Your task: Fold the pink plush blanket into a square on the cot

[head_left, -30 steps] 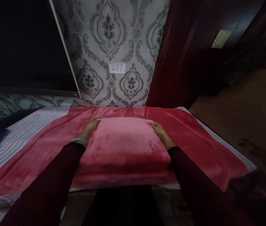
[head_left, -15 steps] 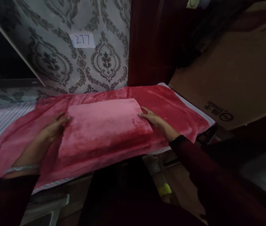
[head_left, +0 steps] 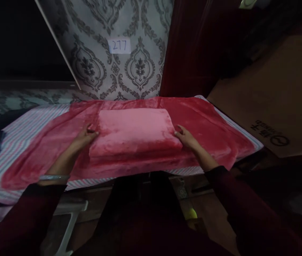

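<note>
A folded pink plush blanket (head_left: 136, 128) lies on a larger red plush cloth (head_left: 209, 131), its layered front edge facing me. My left hand (head_left: 85, 138) is at its left edge, thumb pressed to the side and fingers curled in. At the right edge, my right hand (head_left: 188, 139) pinches the side between thumb and fingers. The fingertips of both hands are partly hidden by the plush. Beneath the red cloth, a striped sheet (head_left: 40, 122) shows at the left, at the front edge and at the right.
A cardboard box (head_left: 273, 96) stands at the right. Behind the cloths rises a patterned wall (head_left: 140, 85) with a paper marked 277 (head_left: 120, 45). A dark screen (head_left: 25, 42) is at the left. Below left is a pale plastic stool (head_left: 70, 217); something yellow (head_left: 191, 214) is on the floor.
My view has swung left, so the scene sits further right. The folded blanket looks shorter from front to back, with a thicker layered front edge. Both hands remain at its sides.
</note>
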Tool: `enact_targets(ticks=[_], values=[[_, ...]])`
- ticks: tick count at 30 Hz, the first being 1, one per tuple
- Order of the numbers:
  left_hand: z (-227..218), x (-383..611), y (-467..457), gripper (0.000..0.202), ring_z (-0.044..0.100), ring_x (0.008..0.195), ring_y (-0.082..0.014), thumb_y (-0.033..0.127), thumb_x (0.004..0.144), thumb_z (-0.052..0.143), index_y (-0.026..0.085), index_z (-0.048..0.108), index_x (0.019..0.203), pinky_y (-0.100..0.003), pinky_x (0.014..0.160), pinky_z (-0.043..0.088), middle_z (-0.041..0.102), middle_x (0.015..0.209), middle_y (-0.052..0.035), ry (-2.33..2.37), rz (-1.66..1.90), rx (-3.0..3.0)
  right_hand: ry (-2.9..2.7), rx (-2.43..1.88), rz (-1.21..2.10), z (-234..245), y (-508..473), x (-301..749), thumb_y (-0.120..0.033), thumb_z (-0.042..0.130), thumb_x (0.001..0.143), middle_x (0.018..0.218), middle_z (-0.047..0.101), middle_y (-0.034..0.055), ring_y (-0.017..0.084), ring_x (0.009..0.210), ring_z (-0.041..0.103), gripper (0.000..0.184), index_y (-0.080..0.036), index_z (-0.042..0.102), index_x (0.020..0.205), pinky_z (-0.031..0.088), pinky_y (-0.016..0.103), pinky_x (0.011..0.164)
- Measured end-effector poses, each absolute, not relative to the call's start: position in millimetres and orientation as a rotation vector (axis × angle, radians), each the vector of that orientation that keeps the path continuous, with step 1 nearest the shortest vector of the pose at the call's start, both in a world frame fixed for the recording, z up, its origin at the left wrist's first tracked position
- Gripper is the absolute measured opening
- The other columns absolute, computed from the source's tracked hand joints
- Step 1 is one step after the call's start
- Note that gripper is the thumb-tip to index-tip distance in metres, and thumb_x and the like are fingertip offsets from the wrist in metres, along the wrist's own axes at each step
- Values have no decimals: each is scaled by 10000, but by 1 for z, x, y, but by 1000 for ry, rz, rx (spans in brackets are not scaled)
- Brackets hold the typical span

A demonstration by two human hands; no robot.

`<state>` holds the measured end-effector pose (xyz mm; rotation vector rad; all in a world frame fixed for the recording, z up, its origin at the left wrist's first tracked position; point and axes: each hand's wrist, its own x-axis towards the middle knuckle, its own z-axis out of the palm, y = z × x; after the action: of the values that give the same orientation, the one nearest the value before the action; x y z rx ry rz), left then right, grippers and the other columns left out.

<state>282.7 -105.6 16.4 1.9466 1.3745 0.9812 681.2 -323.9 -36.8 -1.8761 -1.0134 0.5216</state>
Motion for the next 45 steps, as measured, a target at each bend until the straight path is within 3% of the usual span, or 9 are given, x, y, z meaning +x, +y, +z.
enact_targets(ticks=[3,6,9,12,26,33,38,42,45], values=[[41,308,-101,737,604,1264,-283,395,882,626,168,380,1538,-452,1046,525,544,1463,-168,1268,956,2256,-1248,-2051,125,-2,-294,661,-390,517,934,1498,523,193,338,1382,496,691,-111,401,1556,411,541,1150],[54,362,-110,721,334,1513,-302,437,953,523,137,328,1579,-487,1222,319,390,1613,-177,1029,697,2643,-1568,-2060,-84,29,-257,616,-438,429,1000,1613,386,154,334,1496,335,659,-154,357,1591,320,582,1195],[41,401,-130,692,177,1568,-338,497,1003,430,165,318,1599,-590,1252,169,255,1680,-166,1095,369,2851,-1711,-2175,-131,29,-236,572,-480,421,1024,1674,275,105,365,1539,220,626,-252,347,1602,234,669,1189],[13,406,-141,664,134,1576,-348,513,1026,376,199,313,1608,-633,1245,101,198,1695,-154,1187,136,2910,-1786,-2289,-112,2,-233,553,-501,411,1038,1684,249,87,369,1545,197,600,-282,365,1595,207,662,1194],[-24,395,-132,679,135,1576,-344,534,1010,420,247,298,1613,-623,1246,96,171,1700,-142,1177,159,2917,-1824,-2308,-120,-33,-232,554,-529,384,1043,1687,225,87,369,1548,192,608,-291,353,1602,209,640,1202],[-13,392,-136,678,204,1560,-354,525,1004,421,214,337,1600,-615,1245,134,234,1681,-155,1195,238,2910,-1834,-2265,-108,-23,-235,558,-516,365,1048,1684,242,77,355,1539,230,592,-299,359,1598,219,631,1204],[3,361,-131,668,177,1570,-332,524,1019,349,160,375,1579,-644,1241,45,258,1667,-186,1386,165,2896,-1817,-2400,-6,-16,-261,594,-519,396,1041,1673,271,96,341,1544,224,597,-268,388,1583,177,643,1214],[6,326,-118,685,112,1584,-311,517,1020,313,183,269,1617,-655,1220,182,120,1706,-141,1524,93,2697,-1644,-2486,134,-31,-293,630,-506,340,1055,1699,176,86,316,1549,222,610,-262,312,1612,276,627,1188],[14,312,-120,667,176,1569,-340,497,1009,361,180,326,1595,-668,1205,221,171,1700,-151,1600,115,2626,-1623,-2443,200,-37,-308,650,-508,315,1055,1692,211,84,322,1540,251,599,-282,322,1609,321,630,1166]])
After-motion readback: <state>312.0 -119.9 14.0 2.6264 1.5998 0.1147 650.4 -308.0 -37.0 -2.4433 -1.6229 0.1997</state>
